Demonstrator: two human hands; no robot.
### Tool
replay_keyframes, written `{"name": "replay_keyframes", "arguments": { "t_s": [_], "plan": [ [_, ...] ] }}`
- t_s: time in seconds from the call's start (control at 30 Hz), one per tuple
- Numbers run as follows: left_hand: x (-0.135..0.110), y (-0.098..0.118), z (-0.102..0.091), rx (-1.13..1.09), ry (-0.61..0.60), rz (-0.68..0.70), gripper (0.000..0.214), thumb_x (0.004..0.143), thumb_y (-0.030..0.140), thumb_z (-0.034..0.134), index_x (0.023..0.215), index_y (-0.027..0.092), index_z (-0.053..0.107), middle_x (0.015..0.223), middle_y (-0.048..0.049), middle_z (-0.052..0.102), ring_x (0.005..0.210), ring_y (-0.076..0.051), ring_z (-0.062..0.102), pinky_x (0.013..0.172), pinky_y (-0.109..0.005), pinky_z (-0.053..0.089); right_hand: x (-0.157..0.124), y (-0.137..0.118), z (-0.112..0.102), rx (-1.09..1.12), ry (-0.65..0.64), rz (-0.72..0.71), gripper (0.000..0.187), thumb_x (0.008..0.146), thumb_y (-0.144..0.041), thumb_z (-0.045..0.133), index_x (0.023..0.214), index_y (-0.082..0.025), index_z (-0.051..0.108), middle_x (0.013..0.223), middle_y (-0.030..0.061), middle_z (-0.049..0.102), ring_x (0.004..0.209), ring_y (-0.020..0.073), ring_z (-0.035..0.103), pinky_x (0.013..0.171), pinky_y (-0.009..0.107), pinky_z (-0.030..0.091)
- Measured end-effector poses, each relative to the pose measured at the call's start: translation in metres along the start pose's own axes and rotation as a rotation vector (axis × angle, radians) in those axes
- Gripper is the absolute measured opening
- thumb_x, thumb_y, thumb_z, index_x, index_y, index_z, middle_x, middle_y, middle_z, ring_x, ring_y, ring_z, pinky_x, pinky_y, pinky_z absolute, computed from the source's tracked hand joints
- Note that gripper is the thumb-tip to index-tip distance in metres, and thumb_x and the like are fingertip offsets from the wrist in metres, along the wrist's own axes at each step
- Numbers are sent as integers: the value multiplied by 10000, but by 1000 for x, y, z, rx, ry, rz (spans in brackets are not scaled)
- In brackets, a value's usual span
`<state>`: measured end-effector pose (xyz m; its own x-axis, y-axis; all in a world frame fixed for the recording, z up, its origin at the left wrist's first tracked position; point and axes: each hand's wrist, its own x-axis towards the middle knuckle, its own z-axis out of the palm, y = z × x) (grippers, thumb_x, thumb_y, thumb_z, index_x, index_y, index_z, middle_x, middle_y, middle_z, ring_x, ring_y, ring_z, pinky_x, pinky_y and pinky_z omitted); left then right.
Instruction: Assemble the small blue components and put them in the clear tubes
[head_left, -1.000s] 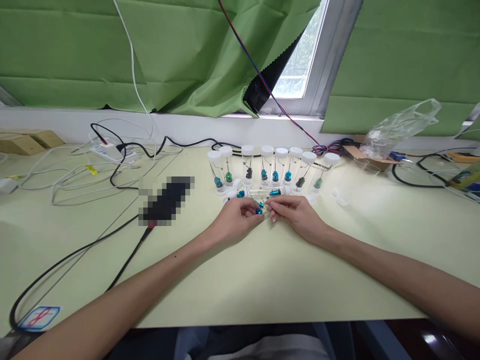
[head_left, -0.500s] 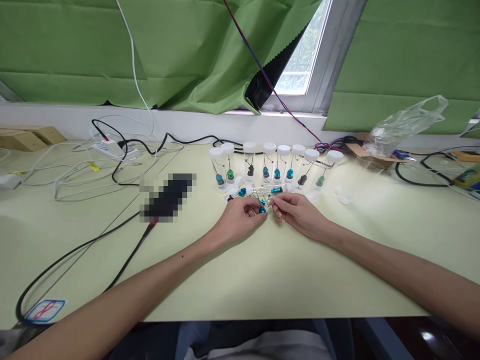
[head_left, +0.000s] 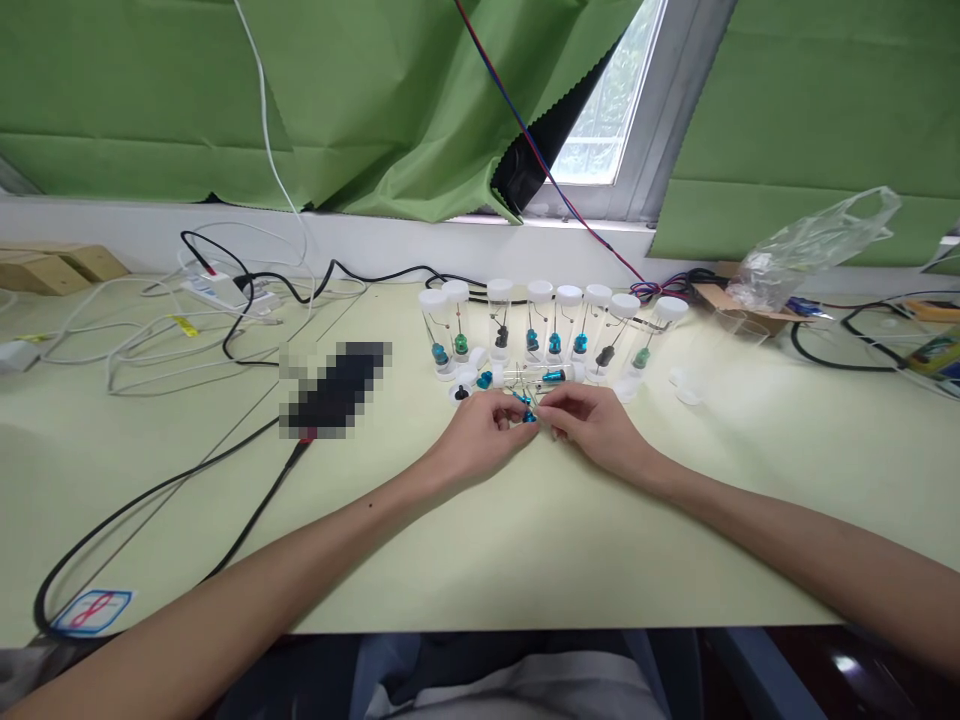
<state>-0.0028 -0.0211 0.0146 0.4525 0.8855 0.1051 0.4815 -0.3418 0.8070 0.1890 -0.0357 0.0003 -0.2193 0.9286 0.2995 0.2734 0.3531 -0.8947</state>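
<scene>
Between the thumb and fingers of my left hand (head_left: 484, 437) is a small shiny blue metal piece (head_left: 529, 416) with thin wire rising from it. My right hand (head_left: 600, 425) meets it from the right, fingertips pinched together at the wires; what they grip is too small to make out. Just beyond my hands a clear tube (head_left: 529, 376) lies on its side with a blue piece in it. Another blue piece (head_left: 484, 380) and a black piece (head_left: 462, 393) lie to its left. Several upright clear tubes with white caps (head_left: 540, 290) stand behind, holding blue, green or black pieces on wires.
Loose white caps (head_left: 686, 385) lie right of the tubes. A pixelated dark device (head_left: 337, 390) with a black cable (head_left: 259, 530) is on the table at left. Tangled white cables (head_left: 142, 340) lie behind it. A plastic bag (head_left: 802, 255) rests on a cardboard box (head_left: 739, 305) at back right.
My right hand has moved slightly left, its fingertips now touching or nearly touching the blue piece in my left hand. The view has shifted a little.
</scene>
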Motion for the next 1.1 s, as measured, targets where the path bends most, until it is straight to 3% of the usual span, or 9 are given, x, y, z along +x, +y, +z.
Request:
{"name": "replay_keyframes", "arguments": {
  "t_s": [0.2,0.37,0.77,1.1],
  "plan": [
    [3,-5,1,-38,-50,-14,296,814,456,625,814,185,743,676,1,538,573,-115,392,498,-260,273,-1,2,2,-297,66,-311,142,928,-261,617,818,-211,692,766,34,672,694,166,592,634,306,480],
    [5,-3,-1,-61,-104,-12,293,800,446,641,835,180,760,641,2,521,559,-109,365,495,-257,248,1,14,-3,-420,29,-536,187,981,-252,536,896,-221,699,839,59,644,733,174,607,644,311,507],
    [8,-6,-5,-155,-209,-12,286,762,455,707,803,175,745,618,31,442,576,-105,327,520,-263,232,4,18,-8,-454,-69,-677,183,986,-237,521,953,-230,702,870,71,649,741,169,616,623,300,519],
    [7,-5,-2,-170,-164,-27,319,729,468,738,677,162,662,569,44,364,556,-100,296,508,-261,202,2,11,-5,-473,-7,-578,174,986,-228,526,838,-202,613,760,31,558,676,151,537,602,280,439]
  ]
}}
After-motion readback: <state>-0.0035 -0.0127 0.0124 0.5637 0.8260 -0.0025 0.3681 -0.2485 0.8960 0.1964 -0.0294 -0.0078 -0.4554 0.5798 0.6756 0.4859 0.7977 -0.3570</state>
